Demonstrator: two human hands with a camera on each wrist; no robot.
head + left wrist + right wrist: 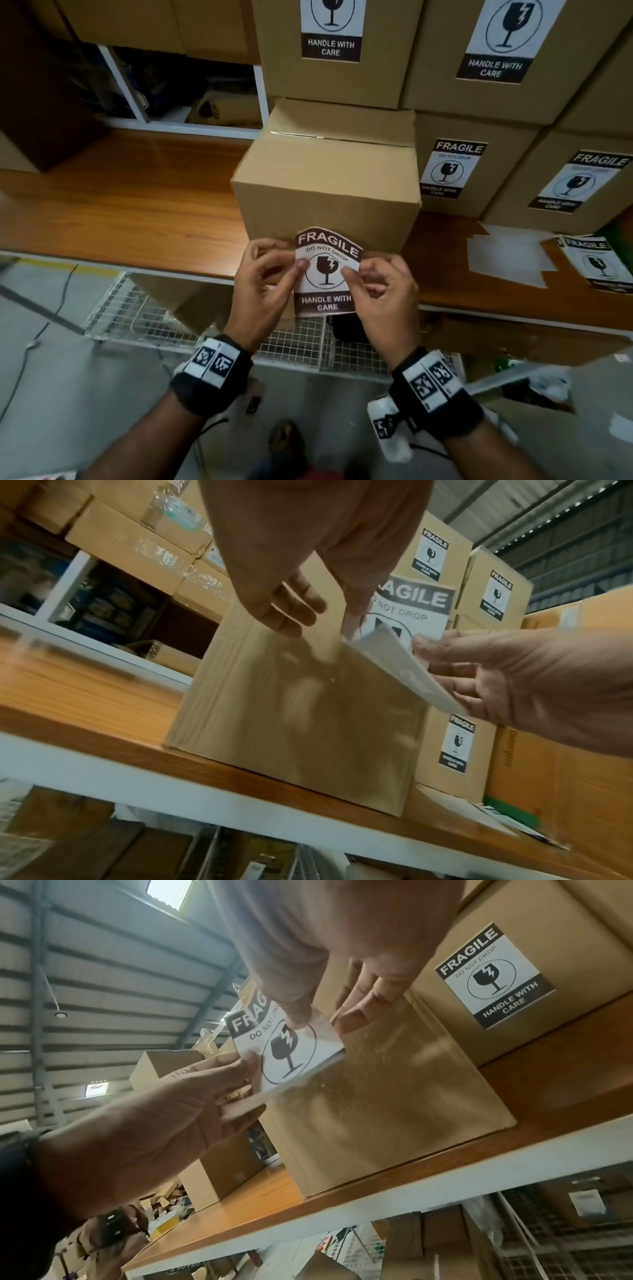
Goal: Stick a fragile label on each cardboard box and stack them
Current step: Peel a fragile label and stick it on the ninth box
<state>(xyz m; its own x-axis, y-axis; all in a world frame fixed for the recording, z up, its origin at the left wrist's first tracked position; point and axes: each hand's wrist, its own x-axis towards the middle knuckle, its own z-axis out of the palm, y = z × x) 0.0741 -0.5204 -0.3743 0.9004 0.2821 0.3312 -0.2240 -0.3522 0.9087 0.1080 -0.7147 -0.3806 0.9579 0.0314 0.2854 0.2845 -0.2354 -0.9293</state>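
Note:
A plain, unlabelled cardboard box (pixel 325 192) stands on the wooden shelf (pixel 120 212), its front face (pixel 294 710) bare. Just in front of that face both hands hold a curled "FRAGILE" label (pixel 327 270). My left hand (pixel 267 270) pinches its left edge between thumb and fingers, and my right hand (pixel 380 281) pinches its right edge. In the left wrist view the label (pixel 411 610) shows its white underside curling away from the box. The right wrist view shows the label (pixel 284 1053) held close to the box (pixel 377 1096), not pressed flat.
Several labelled boxes (pixel 455 171) are stacked behind and to the right. More labels (pixel 596 260) and white backing sheets (pixel 507 257) lie on the shelf at right. A wire basket (pixel 137 315) sits below the shelf edge. The shelf's left part is bare wood.

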